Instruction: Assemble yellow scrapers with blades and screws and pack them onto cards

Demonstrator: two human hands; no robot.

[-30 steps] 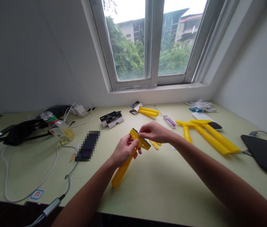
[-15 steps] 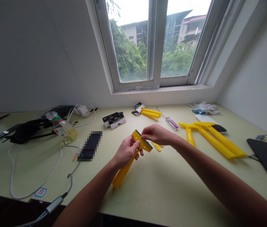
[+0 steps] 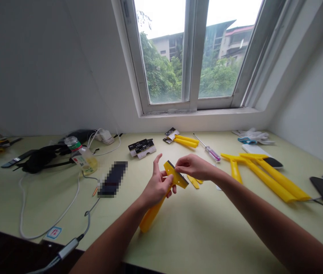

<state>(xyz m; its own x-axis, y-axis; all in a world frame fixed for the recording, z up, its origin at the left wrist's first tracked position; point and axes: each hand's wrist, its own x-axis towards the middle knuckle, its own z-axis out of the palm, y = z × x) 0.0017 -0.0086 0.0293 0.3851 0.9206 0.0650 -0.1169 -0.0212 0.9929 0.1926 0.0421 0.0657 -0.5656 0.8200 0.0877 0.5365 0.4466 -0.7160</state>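
A yellow scraper is tilted over the table, its wide head up and a dark blade strip along the head's top edge. My left hand wraps round it just below the head, thumb on the face and index finger raised. My right hand is closed in a pinch at the head's face, touching it near the blade edge. Whatever sits between those fingertips is too small or hidden to make out. Loose yellow plates lie on the table behind the right hand.
To the right lie several yellow scraper handles and a screwdriver. Black cardboard packaging and carded yellow handles are at the back. A bottle, a phone and cables occupy the left; white gloves lie back right.
My left index finger has lifted off the scraper head and now points up. The right hand keeps its pinch at the head. The whole view has shifted slightly.
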